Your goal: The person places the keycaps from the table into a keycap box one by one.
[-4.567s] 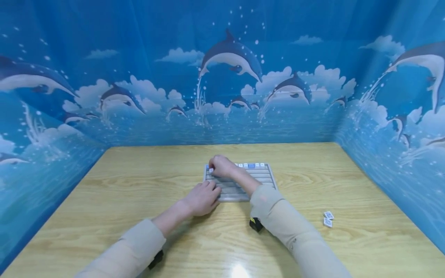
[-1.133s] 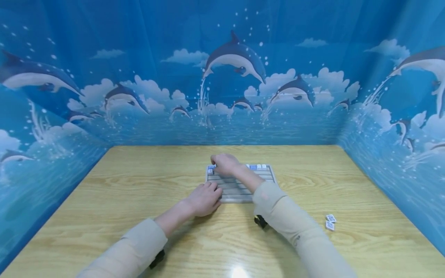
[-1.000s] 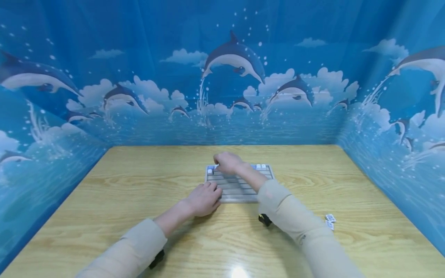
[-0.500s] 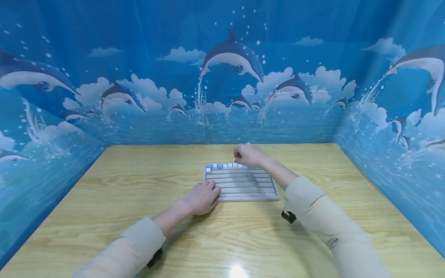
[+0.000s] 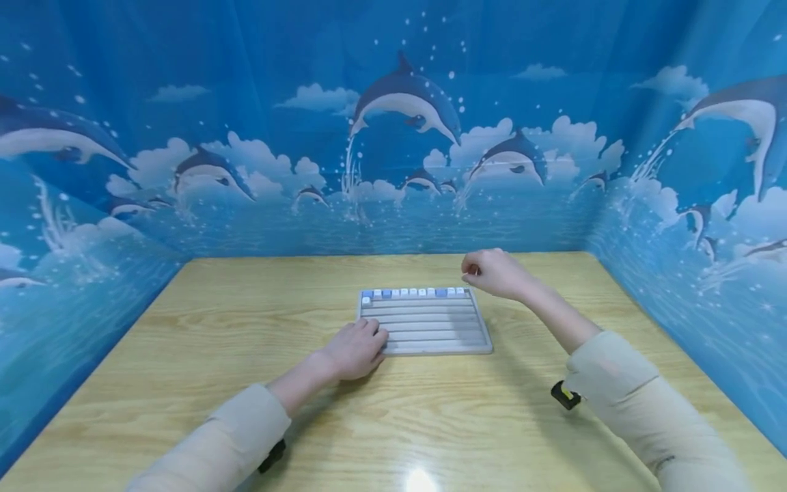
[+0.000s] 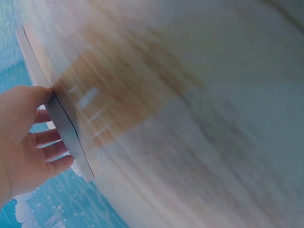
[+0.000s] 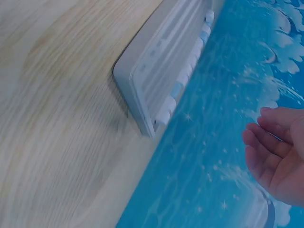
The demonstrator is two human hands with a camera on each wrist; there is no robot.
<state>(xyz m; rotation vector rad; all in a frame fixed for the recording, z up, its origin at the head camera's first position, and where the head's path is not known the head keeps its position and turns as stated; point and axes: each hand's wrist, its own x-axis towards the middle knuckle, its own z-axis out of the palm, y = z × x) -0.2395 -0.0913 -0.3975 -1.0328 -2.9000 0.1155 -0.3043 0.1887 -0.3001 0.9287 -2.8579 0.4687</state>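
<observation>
A pale grey, ridged keycap tray (image 5: 430, 335) lies on the table. Small white and blue keycaps (image 5: 421, 292) stand along its far ridge. One white keycap (image 5: 367, 301) sits alone at the left end of the second row. My left hand (image 5: 355, 350) holds the tray's near left corner, and the left wrist view shows its thumb and fingertips on the tray's edge. Beyond the far right corner my right hand (image 5: 499, 273) hovers above the table. Its fingers (image 7: 266, 154) are loosely curved, with nothing seen between them.
The tray rests on a wood-grain table (image 5: 246, 301), enclosed by a blue dolphin-print curtain (image 5: 277, 137) behind and at both sides. A black device (image 5: 565, 395) sits under the right sleeve, and another (image 5: 272, 456) is at the left one.
My right hand, earlier pinching a white keycap at the second row's left end, has moved right off the tray. That keycap now sits there. Two loose pieces at right are out of sight.
</observation>
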